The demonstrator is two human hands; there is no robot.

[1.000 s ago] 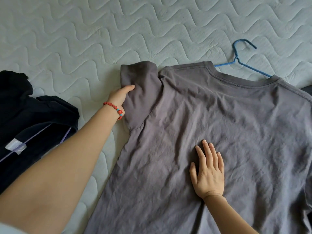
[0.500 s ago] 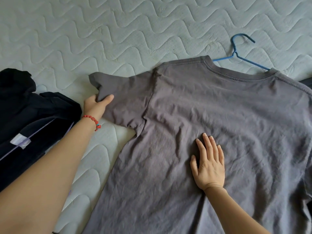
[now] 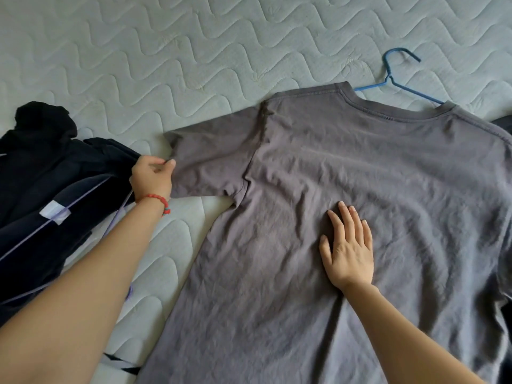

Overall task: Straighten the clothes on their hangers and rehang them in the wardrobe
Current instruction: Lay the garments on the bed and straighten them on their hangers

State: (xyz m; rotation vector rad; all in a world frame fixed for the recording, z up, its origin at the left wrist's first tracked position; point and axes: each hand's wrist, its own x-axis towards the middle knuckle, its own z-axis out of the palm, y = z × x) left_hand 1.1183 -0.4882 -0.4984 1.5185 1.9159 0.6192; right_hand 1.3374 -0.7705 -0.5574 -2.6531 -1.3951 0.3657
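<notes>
One grey T-shirt (image 3: 346, 217) is spread flat on the quilted mattress (image 3: 166, 51), with its neck toward the far edge and its hem toward the near edge. One blue hanger (image 3: 399, 79) is seen; only its hook and the tops of its two arms are visible above the collar, the rest is hidden under the shirt fabric. One short sleeve (image 3: 210, 162) of the shirt is laid out toward the left edge of the mattress, approx. flat.

Two hands are counted. The left hand (image 3: 151, 177) is placed at the cuff of that sleeve, fingers curled, and the cuff edge is pinched between thumb and fingertips. One red bead bracelet (image 3: 156, 199) is worn on this wrist. The right hand (image 3: 347, 245) is laid palm-down on the middle of the shirt, fingers straight and a little spread; the cloth is pressed, nothing is gripped.

One pile of dark clothes (image 3: 50, 189) is found at the left edge of the mattress, just beside the left hand. One white label (image 3: 54, 213) and thin pale lines, prob. a hanger wire or trim, are seen on it; which one cannot be told. A small piece of dark cloth (image 3: 502, 124) is visible at the right edge, next to the shirt's shoulder.

No containers are seen in view.
</notes>
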